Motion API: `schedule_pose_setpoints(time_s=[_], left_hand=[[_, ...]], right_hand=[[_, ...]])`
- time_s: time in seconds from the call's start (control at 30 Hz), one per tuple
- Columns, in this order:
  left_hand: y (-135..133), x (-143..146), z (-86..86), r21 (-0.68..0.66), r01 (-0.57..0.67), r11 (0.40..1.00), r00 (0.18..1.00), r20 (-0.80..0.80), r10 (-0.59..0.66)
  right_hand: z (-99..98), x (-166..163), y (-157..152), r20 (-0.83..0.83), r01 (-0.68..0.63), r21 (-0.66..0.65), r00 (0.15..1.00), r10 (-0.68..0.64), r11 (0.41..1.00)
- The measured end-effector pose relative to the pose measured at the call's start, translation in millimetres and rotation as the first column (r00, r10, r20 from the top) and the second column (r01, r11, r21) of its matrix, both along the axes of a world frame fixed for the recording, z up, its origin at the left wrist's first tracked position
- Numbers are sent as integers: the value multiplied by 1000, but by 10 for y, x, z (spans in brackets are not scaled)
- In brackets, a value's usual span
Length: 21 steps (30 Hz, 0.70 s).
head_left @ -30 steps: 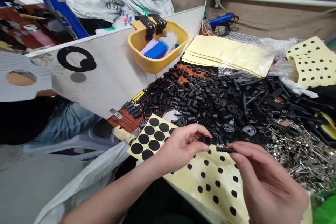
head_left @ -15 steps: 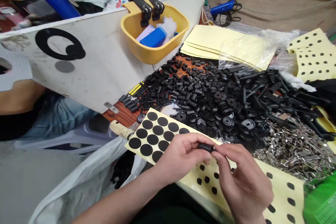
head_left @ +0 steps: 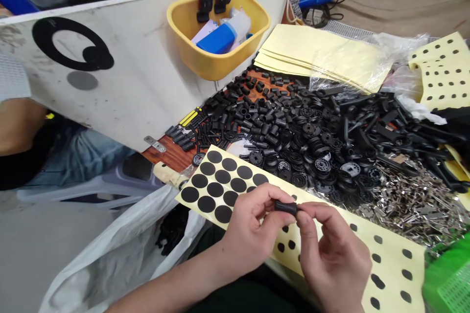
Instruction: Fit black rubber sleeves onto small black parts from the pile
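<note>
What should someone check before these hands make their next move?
Left hand holding the black cylindrical part: ok, pinched between fingers and thumb.
Right hand on that part: ok, fingertips at its right end.
Its right end: cannot tell, fingers hide it.
Black parts pile apart from the hands: ok.
Sheet of black adhesive dots below the hands: ok, not touching the part.

Partition board (head_left: pixel 110 73) stands left of the table (head_left: pixel 165 156), with a plastic caddy (head_left: pixel 216 58) hung on its top edge. Parts pile (head_left: pixel 279 132) sits mid-table, sheet stack (head_left: pixel 316 56) behind it, metal clips (head_left: pixel 414 205) front right. Dot sheet (head_left: pixel 209 190) lies at the front edge, under left hand (head_left: pixel 249 230) and right hand (head_left: pixel 334 254), rubber sleeve (head_left: pixel 285 208) between them. Plastic bag (head_left: pixel 110 249) hangs left of the sheet.
</note>
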<state>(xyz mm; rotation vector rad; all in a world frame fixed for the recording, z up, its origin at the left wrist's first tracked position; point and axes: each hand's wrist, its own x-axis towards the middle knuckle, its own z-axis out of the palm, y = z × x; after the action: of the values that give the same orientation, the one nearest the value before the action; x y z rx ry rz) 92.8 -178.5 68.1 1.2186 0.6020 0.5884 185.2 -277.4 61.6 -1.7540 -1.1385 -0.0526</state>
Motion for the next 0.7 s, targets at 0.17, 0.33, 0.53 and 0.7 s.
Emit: schedule_pose_setpoints(time_s=[0.17,0.33,0.53,0.7], left_hand=[[8,-29,-32,182,35,983,999,-2,-35],[-1,-37,-44,192,32,981,999,12,-35],[13,-19,5,3,43,999,999,-1,-43],[47,-1,-26,-317,122,941,992,49,-113]], right_hand=[[-3,15,-13,-26,-11,10,1000,12,1000],[30,55,-30,-3,-57,2,998,57,998],[13,32,-16,-112,-37,-25,993,34,999],[41,92,33,319,-65,-3,946,62,998]])
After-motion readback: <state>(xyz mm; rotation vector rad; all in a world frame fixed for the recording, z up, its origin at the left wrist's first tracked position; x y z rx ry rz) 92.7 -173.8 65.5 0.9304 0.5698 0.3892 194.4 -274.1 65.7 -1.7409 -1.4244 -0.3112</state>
